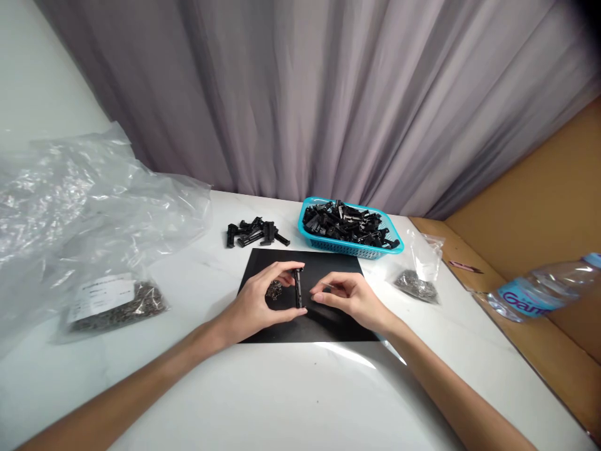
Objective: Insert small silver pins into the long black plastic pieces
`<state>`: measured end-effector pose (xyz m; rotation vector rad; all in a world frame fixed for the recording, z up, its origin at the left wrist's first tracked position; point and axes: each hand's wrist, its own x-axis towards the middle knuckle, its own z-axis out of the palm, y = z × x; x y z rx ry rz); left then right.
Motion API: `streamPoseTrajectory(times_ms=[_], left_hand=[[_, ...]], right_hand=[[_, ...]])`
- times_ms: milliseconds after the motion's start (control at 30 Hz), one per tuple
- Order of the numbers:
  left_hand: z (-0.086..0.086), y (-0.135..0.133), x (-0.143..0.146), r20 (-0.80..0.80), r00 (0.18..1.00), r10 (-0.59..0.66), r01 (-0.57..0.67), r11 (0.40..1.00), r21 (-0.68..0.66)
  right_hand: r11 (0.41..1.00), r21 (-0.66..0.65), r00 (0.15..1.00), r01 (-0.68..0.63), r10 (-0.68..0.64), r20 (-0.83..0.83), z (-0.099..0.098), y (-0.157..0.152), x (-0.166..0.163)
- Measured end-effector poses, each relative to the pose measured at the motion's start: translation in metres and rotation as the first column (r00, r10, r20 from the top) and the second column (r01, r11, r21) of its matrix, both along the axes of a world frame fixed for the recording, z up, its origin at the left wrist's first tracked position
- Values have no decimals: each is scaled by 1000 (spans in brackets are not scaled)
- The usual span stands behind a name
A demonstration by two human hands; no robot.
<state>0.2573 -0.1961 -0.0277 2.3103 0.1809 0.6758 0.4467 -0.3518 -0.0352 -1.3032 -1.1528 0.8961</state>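
My left hand (263, 299) pinches a small black plastic part (298, 288) upright between thumb and forefinger over a black mat (328, 266). A little heap of small metal pieces (274, 289) lies on the mat just inside that hand. My right hand (350, 297) sits close to the right of the part, its fingertips pinched on a thin metal piece (325, 287) pointed toward the part.
A turquoise basket (310, 238) full of black plastic parts stands behind the mat. A few black parts (256, 233) lie loose to its left. Bags of small metal pieces lie at left (117, 305) and right (417, 283). Crumpled clear plastic (84, 200) covers the left. A water bottle (539, 289) lies on the brown board at right.
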Motion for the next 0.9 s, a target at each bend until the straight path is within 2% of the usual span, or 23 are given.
streamPoseTrajectory(times_ms=[167, 300, 433, 900], left_hand=[[-1, -1, 1, 6, 1000, 16, -16, 999, -37], [-3, -1, 2, 40, 998, 47, -43, 996, -82], [-1, -1, 2, 49, 997, 54, -53, 998, -36], [-1, 2, 2, 19, 1000, 5, -6, 999, 43]], right_hand=[[1000, -7, 1000, 4, -4, -1, -3, 0, 1], [1000, -3, 994, -8, 8, 113, -1, -1, 0], [1000, 6, 982, 14, -15, 189, 1, -3, -7], [997, 61, 988, 49, -58, 145, 2, -2, -26]])
